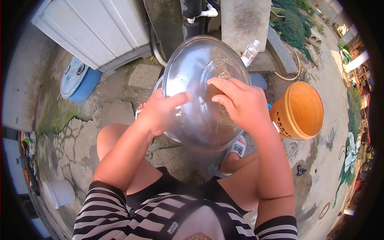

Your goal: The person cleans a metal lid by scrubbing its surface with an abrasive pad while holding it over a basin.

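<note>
A large, round, shiny metal basin (192, 120) is tilted up between my hands in front of me. My left hand (162, 110) is closed on its left side, with the thumb lying over the surface and the other fingers hidden behind. My right hand (242, 100) is at the basin's right half, fingers curled and thumb bent toward them. A brownish patch shows by these fingertips; whether it is a small thing in the hand or a reflection I cannot tell. Behind the basin, at its left, the pale rim of another round vessel (157, 85) peeks out, mostly covered.
An orange bucket (289, 114) stands close at my right. A clear plastic bottle (250, 53) is upright beyond the basin. To the left are a blue drum (84, 86), a white ribbed cabinet (92, 30) and a white bucket (60, 193). The concrete floor (80, 138) is cracked.
</note>
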A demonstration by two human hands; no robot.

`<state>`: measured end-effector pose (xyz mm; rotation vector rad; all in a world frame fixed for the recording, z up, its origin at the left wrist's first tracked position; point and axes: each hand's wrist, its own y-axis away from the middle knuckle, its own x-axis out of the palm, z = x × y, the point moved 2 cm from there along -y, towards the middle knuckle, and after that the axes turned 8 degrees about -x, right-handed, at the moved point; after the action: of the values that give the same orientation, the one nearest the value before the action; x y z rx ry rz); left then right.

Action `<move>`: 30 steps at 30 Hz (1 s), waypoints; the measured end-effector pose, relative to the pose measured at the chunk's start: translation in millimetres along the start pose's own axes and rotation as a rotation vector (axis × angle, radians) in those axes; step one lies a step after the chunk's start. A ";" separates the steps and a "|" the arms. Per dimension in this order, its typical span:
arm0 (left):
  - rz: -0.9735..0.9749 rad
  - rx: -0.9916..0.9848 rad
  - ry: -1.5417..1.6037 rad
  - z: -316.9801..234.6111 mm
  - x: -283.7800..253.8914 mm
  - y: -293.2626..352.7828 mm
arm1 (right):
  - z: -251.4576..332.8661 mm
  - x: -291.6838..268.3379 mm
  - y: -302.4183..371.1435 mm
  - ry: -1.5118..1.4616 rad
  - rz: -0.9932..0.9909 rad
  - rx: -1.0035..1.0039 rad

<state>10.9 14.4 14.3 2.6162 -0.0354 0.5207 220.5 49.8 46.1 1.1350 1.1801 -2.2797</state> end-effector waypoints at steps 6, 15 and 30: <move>0.049 -0.037 0.004 2.5 -2.4 -2.3 | -3.6 -6.1 -0.3 -0.053 0.050 0.008; 0.097 -0.044 0.010 0.0 6.1 1.6 | -3.2 10.0 9.6 -0.113 -0.119 0.110; 0.078 -0.040 -0.121 3.6 4.2 3.8 | -7.4 6.8 2.4 -0.065 -0.093 0.090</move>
<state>15.7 9.6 14.5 2.6123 -0.1857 0.3838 221.4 54.7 37.0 1.0488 1.1388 -2.4427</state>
